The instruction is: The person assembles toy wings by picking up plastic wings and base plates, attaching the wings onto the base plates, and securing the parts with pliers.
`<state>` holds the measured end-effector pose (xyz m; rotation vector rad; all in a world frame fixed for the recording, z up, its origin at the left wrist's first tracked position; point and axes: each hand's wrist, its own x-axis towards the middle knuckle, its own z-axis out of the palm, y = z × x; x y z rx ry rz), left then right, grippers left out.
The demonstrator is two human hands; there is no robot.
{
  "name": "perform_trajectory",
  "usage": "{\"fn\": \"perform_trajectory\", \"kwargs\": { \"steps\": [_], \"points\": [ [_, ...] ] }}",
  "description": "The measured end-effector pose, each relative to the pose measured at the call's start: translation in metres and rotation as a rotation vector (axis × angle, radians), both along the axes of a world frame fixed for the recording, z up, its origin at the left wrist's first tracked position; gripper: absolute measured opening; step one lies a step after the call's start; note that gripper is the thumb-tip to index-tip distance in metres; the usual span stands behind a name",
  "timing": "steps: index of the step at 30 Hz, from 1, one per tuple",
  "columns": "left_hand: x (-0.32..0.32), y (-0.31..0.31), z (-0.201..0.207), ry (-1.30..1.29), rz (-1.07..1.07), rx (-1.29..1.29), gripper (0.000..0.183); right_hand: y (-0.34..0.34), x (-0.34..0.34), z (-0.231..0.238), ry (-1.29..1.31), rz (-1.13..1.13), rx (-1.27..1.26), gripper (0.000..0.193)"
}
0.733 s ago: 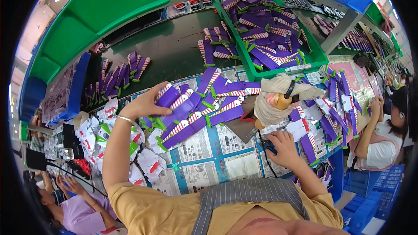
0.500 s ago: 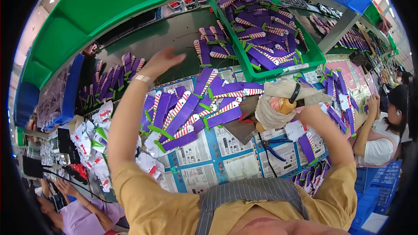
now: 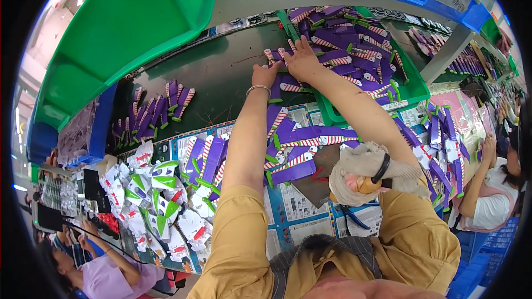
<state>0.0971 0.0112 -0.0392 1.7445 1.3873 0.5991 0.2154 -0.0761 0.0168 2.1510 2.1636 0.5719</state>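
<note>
My left hand reaches forward to a small group of purple pieces with red-and-white striped edges and green ends. Its fingers are closed around a purple striped piece in that group, just left of the green tray. Close beside it, my right hand lies over the same group near the tray's left wall, fingers spread, with nothing visibly gripped. Many similar purple pieces fill the tray. Nearer me, more striped pieces lie heaped on the printed mat, partly hidden by my left forearm.
A beige cloth-wrapped thing with a black ring sits before my right upper arm. Below it are blue-handled pliers. White and green plastic parts are heaped at left. A green bin overhangs the far left. Co-workers sit at both sides.
Both hands have moved to the striped pieces beside the green tray: the left rightward, the right forward from beside the cloth-wrapped thing. The view has shifted, showing more white and green parts.
</note>
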Motion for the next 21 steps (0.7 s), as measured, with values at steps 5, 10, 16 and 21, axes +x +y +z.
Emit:
{"fn": "perform_trajectory", "kwargs": {
  "steps": [5, 10, 16, 21],
  "points": [
    [-0.01, 0.028, -0.011, -0.376, -0.032, -0.17, 0.079, 0.003, -0.031, -0.009, -0.194, -0.058, -0.016, 0.042],
    [0.002, 0.032, 0.008, -0.681, -0.244, -0.57, 0.075, -0.011, -0.02, 0.013, 0.043, -0.012, -0.275, 0.046],
    [-0.005, 0.049, 0.005, -0.169, -0.192, -0.412, 0.078, -0.012, -0.023, 0.028, 0.28, 0.017, -0.419, 0.053],
    [0.001, 0.022, 0.018, -0.491, -0.164, -0.657, 0.04, -0.016, -0.011, 0.034, 0.425, -0.051, -0.497, 0.064]
  ]
}}
